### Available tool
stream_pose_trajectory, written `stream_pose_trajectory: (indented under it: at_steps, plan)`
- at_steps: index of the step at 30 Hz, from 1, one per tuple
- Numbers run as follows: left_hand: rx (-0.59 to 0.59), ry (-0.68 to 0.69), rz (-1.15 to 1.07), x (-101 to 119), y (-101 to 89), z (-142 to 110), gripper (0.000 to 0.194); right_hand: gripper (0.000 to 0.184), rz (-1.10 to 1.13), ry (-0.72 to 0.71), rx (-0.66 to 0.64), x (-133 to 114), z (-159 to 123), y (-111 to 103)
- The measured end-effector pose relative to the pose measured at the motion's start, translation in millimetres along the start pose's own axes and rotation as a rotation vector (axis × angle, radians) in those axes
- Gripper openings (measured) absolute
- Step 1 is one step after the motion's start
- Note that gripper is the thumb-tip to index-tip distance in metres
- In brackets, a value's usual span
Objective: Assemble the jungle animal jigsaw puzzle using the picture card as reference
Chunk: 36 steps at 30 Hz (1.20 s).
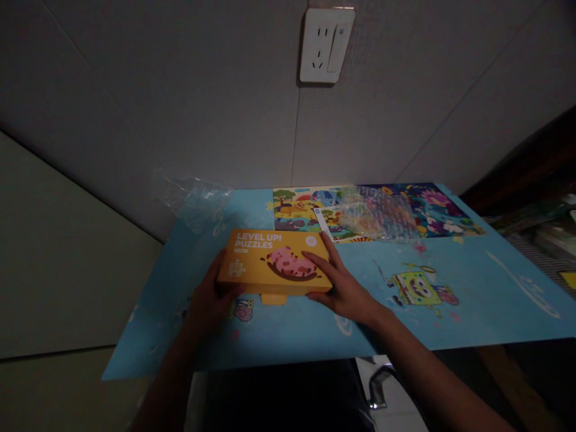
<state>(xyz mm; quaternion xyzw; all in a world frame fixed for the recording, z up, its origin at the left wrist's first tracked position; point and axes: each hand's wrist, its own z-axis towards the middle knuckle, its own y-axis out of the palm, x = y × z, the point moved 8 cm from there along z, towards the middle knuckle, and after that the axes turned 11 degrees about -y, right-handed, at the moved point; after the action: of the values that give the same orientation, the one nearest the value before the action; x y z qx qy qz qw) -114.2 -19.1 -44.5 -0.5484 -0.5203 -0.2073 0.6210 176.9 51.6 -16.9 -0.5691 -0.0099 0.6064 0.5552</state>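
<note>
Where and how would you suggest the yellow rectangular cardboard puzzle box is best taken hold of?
The yellow puzzle box is probably best held by its two short ends, coming from left and right, as the left hand and right hand have it. Its wide, shallow shape suits this, leaving the small yellow tab below its near edge free.

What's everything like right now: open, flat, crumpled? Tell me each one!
Yellow rectangular cardboard box: held between left hand and right hand, orange tab sticking out.
Clear plastic wrapper at back left: crumpled.
Clear textured plastic sheet at back right: wrinkled.
Colourful animal picture: flat, partly covered.
Dark blue sea picture: flat, partly covered.
White plastic wall socket: nothing plugged in.
Blue cartoon-printed tabletop: flat.
</note>
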Motion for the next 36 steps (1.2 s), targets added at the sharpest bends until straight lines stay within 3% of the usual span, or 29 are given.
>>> stream_pose_trajectory:
  at_steps: [3, 5, 11, 14, 17, 20, 23, 28, 32, 34, 36]
  plan:
    - [-0.01, -0.074, -0.001, 2.0, 2.0, -3.3, 0.095, 0.069, 0.006, 0.045, 0.046, 1.0, 3.0, -0.3]
    - [0.047, -0.083, -0.026, 9.1, -1.4, -9.7, 0.091, 0.065, 0.032, 0.058, 0.089, -2.6, 5.4, -6.3]
    - [0.461, 0.033, 0.003, 52.4, -31.5, -41.0, 0.07, 0.051, 0.209, 0.169, 0.29, -16.0, 8.2, -27.1]
    - [0.569, 0.131, 0.097, 76.7, -39.9, -49.5, 0.062, 0.049, 0.232, 0.247, 0.376, -19.7, 10.8, -35.6]
    - [0.518, 0.13, 0.15, 79.4, -34.7, -44.7, 0.062, 0.055, 0.226, 0.309, 0.42, -17.1, 13.8, -41.2]
    - [0.378, 0.068, 0.135, 60.6, -20.0, -36.5, 0.074, 0.06, 0.189, 0.308, 0.407, -12.1, 14.8, -40.5]
    - [0.319, 0.025, 0.088, 37.6, -12.1, -34.9, 0.081, 0.057, 0.135, 0.249, 0.384, -10.8, 10.9, -36.2]
    - [0.292, -0.02, 0.102, 16.7, -12.4, -37.8, 0.081, 0.042, 0.058, 0.134, 0.342, -22.7, 0.5, -28.1]
    - [0.264, -0.111, 0.158, 7.7, -11.3, -42.2, 0.069, 0.019, 0.135, 0.154, 0.331, -21.5, -11.3, -14.9]
    - [0.272, -0.16, 0.131, 3.0, -11.1, -45.1, 0.069, 0.021, 0.164, 0.201, 0.391, -12.3, -19.8, -10.1]
    - [0.292, -0.187, 0.119, 0.2, -11.2, -47.1, 0.072, 0.037, 0.173, 0.269, 0.457, -0.1, -27.8, -6.1]
